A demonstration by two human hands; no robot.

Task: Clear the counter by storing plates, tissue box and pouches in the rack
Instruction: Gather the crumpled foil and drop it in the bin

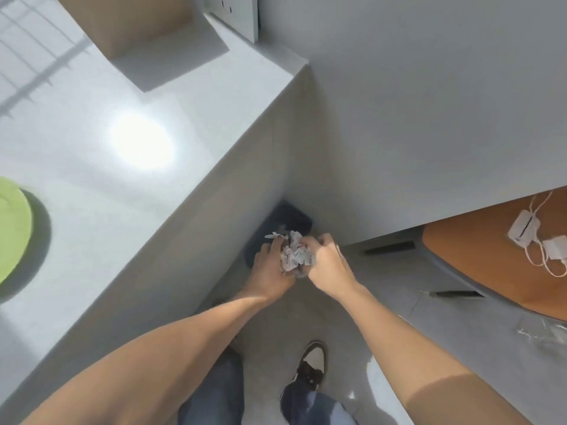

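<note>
Beside the white counter [129, 185], both hands' fingers clamped on crumpled paper [296, 256], dark bin [287, 223] seemingly half hidden.

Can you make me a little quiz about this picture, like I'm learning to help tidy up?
1. True or false: the green plate is still on the counter.
2. What do the left hand and right hand hold together? A) crumpled wrappers B) a cup C) a spoon
3. Fill in: the hands are above a dark ____ on the floor.

Key: 1 true; 2 A; 3 bin
</note>
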